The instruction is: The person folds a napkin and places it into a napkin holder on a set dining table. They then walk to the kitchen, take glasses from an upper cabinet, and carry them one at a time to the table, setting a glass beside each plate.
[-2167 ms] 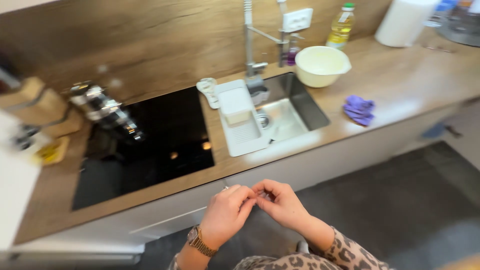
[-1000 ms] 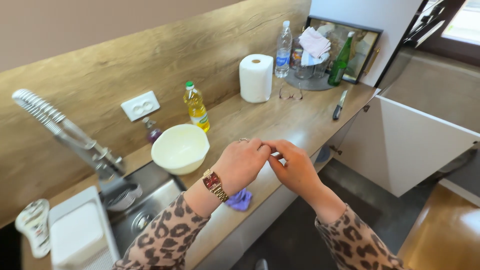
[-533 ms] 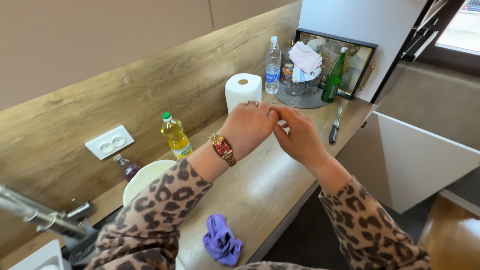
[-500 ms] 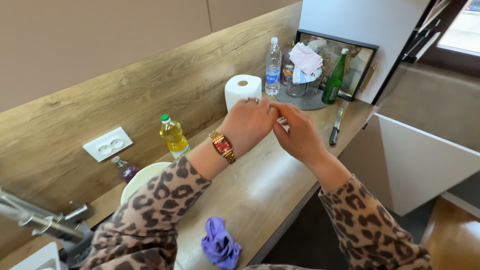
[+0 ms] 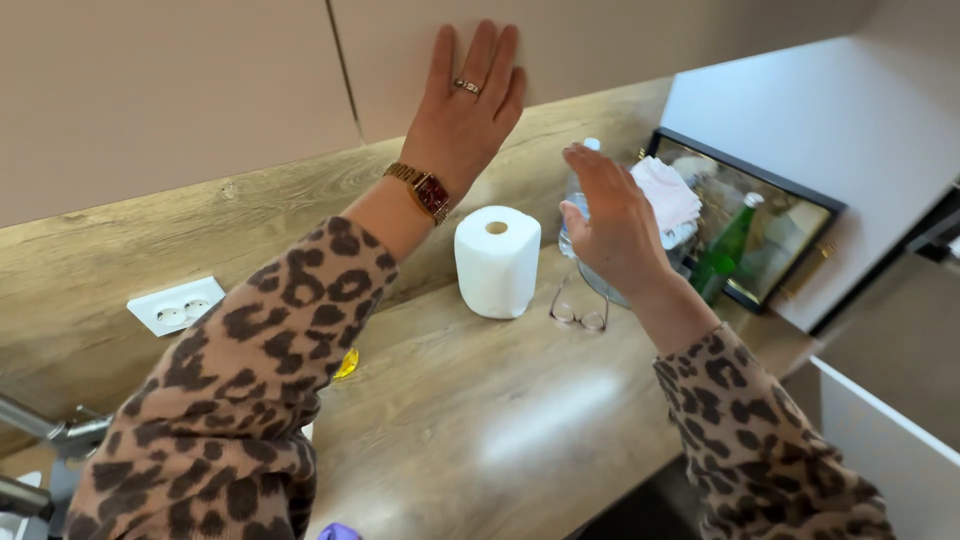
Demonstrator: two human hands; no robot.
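My left hand [image 5: 466, 105] is raised flat against the beige upper cabinet door [image 5: 600, 40], fingers spread, with a ring and a gold wristwatch showing. My right hand [image 5: 612, 225] hovers open above the wooden counter [image 5: 480, 420], just in front of a clear water bottle [image 5: 574, 200] and beside the white paper towel roll [image 5: 497, 262]. Neither hand holds anything. A pair of glasses [image 5: 578, 316] lies on the counter below my right hand.
A round tray with a pink cloth [image 5: 668, 195] and a green bottle [image 5: 730, 245] stands before a framed picture [image 5: 780, 225] at the counter's right end. A wall socket [image 5: 175, 306] sits on the wood backsplash. A tap [image 5: 40, 440] shows at far left.
My hands have come apart. The left rose to the upper cabinet door and the right opened above the counter. The view tilted up and right, hiding the bowl and most of the purple cloth.
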